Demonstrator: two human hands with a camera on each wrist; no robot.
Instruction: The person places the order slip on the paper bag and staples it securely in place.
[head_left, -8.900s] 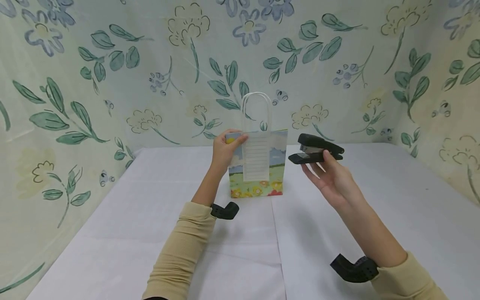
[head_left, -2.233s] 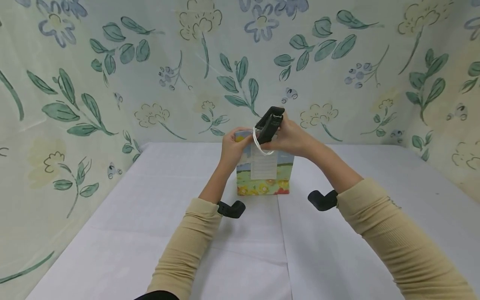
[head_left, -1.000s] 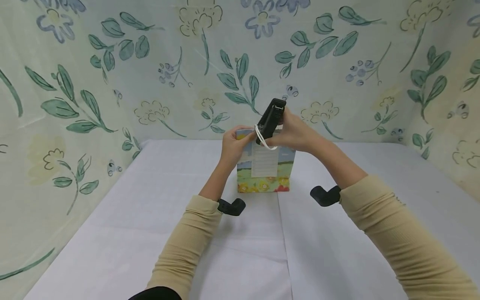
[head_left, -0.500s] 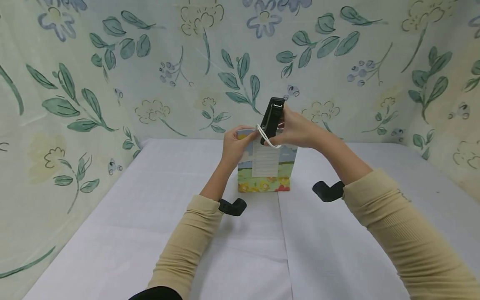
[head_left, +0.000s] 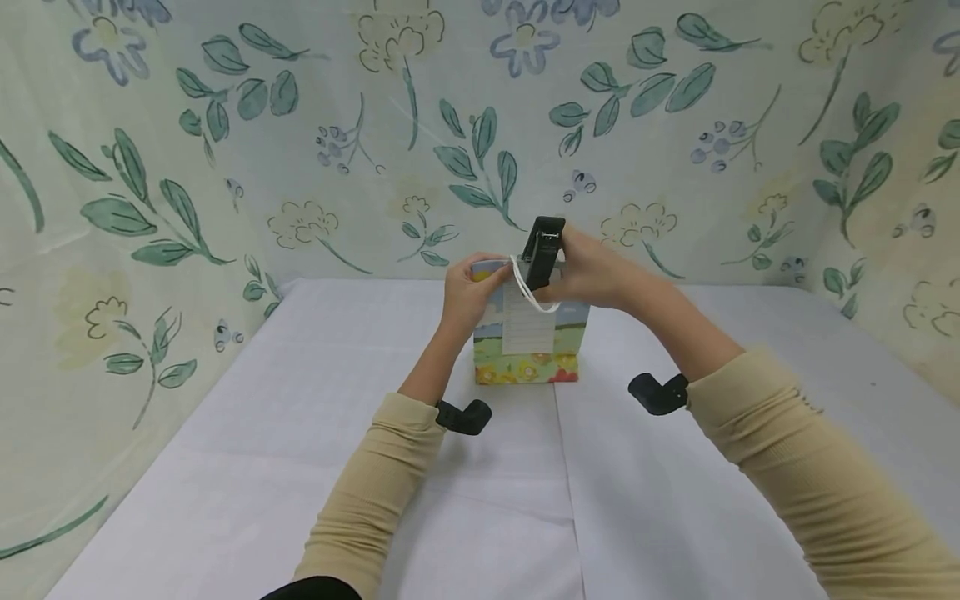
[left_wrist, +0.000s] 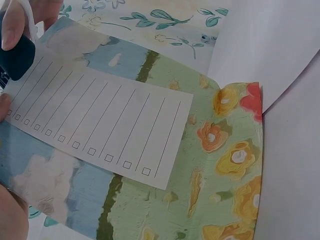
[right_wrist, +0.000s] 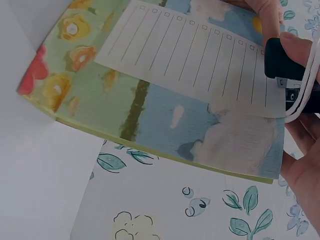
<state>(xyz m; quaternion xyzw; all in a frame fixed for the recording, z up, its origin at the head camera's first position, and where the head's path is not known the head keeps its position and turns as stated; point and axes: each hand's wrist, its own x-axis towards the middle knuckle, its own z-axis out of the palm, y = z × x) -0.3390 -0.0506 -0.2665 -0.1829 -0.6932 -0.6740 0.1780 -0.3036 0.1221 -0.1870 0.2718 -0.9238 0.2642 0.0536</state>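
A small paper gift bag [head_left: 566, 343] painted with flowers, meadow and sky stands upright on the white table. A lined checklist sheet [left_wrist: 105, 117] lies flat against its front. My left hand [head_left: 465, 293] pinches the bag's top edge at the left, thumb in front. In my right hand [head_left: 592, 268] is a black stapler [head_left: 545, 243], tilted down at the top of the bag. The right wrist view shows its nose over the sheet's top end, between the jaws the bag's edge. A white cord handle [right_wrist: 309, 75] loops down in front of the stapler.
White cloth covers the table [head_left: 300, 467], with a crease running toward me from the bag. A floral curtain [head_left: 405, 167] hangs close behind and on both sides. Black wrist cameras [head_left: 465, 417] sit on both forearms.
The stapler, earlier held apart at the right, is now at the bag's top edge, and the upright handle hangs forward. Over the last half second the stapler dips. My left hand keeps its hold.
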